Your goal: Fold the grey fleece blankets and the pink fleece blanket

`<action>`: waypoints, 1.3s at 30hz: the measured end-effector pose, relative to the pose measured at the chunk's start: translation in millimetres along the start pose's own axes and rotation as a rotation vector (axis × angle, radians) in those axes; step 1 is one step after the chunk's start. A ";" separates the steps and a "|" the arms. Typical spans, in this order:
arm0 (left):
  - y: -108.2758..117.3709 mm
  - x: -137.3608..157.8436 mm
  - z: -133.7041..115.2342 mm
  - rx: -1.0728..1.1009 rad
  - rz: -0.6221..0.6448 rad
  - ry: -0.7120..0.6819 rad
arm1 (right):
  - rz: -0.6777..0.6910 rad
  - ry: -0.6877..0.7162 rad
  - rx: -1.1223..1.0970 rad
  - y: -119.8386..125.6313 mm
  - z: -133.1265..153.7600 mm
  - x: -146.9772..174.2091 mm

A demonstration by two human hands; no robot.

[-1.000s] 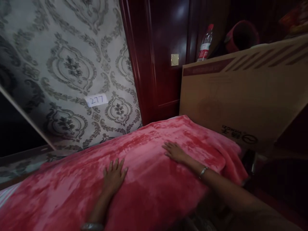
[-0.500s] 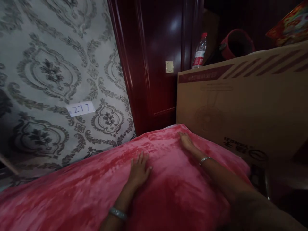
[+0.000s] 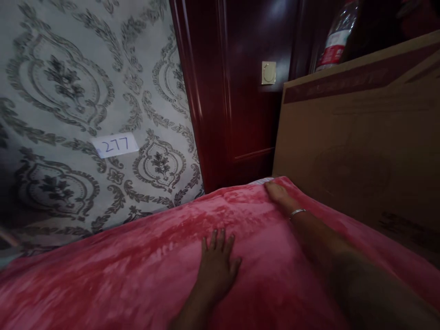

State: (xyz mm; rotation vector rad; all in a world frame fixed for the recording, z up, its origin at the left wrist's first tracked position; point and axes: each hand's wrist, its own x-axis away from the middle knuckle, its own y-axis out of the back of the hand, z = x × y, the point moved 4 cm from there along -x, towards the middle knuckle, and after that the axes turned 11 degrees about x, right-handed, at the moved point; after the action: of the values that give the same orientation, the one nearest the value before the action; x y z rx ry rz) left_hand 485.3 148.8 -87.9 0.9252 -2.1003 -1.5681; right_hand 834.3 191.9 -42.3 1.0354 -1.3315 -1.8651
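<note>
A pink-and-red plush blanket (image 3: 165, 256) lies spread over a broad flat surface. My left hand (image 3: 218, 263) rests palm down on its middle, fingers spread. At the far corner, my right hand (image 3: 277, 192) is closed on the blanket's edge, its fingers curled and partly hidden; a thin bracelet circles that wrist. A sliver of white striped fabric (image 3: 261, 181) shows just beyond the blanket's edge, beside the right hand.
Patterned wallpaper (image 3: 151, 119) with a paper label (image 3: 115, 145) reading 277 rises at the left. Behind the far edge stands a dark red wood panel (image 3: 247, 119) with a square plate (image 3: 268, 73). A large cardboard box (image 3: 309, 133) borders the right, with a bottle (image 3: 337, 46) on top.
The view has moved closer to the far corner. My right hand has gone from lying stretched out to curling at the blanket's edge. My left hand stays flat on the blanket, fingers spread wider.
</note>
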 end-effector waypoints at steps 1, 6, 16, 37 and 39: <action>0.5 -0.3 -0.6 0.000 0.003 0.003 | -0.006 -0.016 0.020 3.5 0.7 4.1; 4.6 -0.3 -2.4 0.001 0.014 0.012 | -0.052 -0.056 0.130 26.8 1.5 55.9; 4.5 -4.1 -4.5 -0.064 0.004 0.007 | -0.113 0.027 0.030 34.4 29.9 208.0; 4.2 -3.9 -6.1 -0.090 -0.009 -0.015 | -0.208 -0.187 0.155 113.9 -2.1 111.1; 5.4 -3.5 -6.8 -0.089 -0.008 -0.015 | -0.422 -0.126 0.080 120.3 11.3 138.7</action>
State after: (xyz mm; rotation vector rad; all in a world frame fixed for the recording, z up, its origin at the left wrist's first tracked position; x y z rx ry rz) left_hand 490.6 147.3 -80.3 0.8953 -2.0213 -1.6625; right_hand 759.7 45.8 40.7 1.3410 -1.3443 -2.2297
